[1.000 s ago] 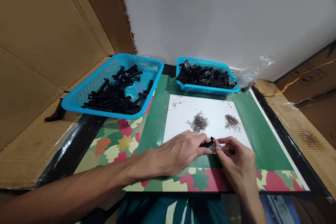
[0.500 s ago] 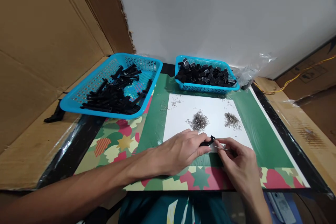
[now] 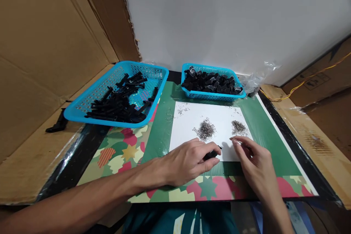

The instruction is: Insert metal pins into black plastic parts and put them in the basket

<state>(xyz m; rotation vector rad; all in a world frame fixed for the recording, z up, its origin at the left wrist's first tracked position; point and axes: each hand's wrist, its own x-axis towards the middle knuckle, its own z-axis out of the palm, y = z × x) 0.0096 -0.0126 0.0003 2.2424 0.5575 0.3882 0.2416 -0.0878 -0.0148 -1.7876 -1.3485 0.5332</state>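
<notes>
My left hand (image 3: 193,159) lies over the near part of the white sheet (image 3: 222,131), its fingers curled round a small black plastic part (image 3: 210,154). Most of that part is covered by the fingers. To its right, just short of the smaller heap of tiny metal springs or clips (image 3: 239,127), my right hand (image 3: 253,153) is closed in a pinch. Between its fingertips is a thin metal tool (image 3: 234,139), mostly hidden. A larger heap of the same tiny metal pieces (image 3: 206,129) sits beyond my left hand.
A large blue basket (image 3: 106,122) of long black parts stands at the left. A smaller blue basket (image 3: 214,96) of short black parts is at the back, beside a clear plastic bag (image 3: 253,84). One loose black part (image 3: 58,122) lies on cardboard at far left.
My right hand has drawn away from the black part, moving up and right toward the smaller heap. My left hand keeps the part, its end now more hidden.
</notes>
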